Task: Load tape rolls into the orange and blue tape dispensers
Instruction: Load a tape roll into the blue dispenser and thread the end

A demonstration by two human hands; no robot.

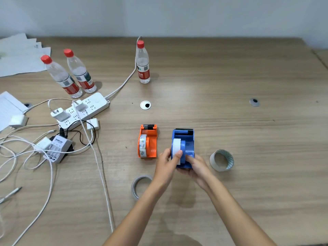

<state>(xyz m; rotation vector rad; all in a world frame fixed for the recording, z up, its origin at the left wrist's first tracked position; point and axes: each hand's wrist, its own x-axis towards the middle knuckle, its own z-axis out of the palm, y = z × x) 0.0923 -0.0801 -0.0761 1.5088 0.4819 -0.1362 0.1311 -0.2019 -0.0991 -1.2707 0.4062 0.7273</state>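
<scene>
**Seating the white roll in the blue dispenser, orange one already loaded**

Working nearest the camera, both hands sit on the blue dispenser [183, 148]. Left hand [167, 161] pinches the white tape roll [177, 147], thumb on its face, roll sitting on the hub at the dispenser's left side. Right hand [196, 166] curls round the dispenser's near end, steadying it. Judged from this: roll is on the hub or nearly so; tape end not visibly pulled to the cutter.

Spare grey roll [141, 187] lies flat near the left forearm; a wider roll [221, 160] stands just right of the blue dispenser.

Orange dispenser [147, 141], just left of the blue one, holds a patterned roll [142, 145], so that half looks done.

Far back, three bottles [142, 65] carry red labels; print probably Chinese, too small to read. Charger [58, 148] text also illegible.
</scene>
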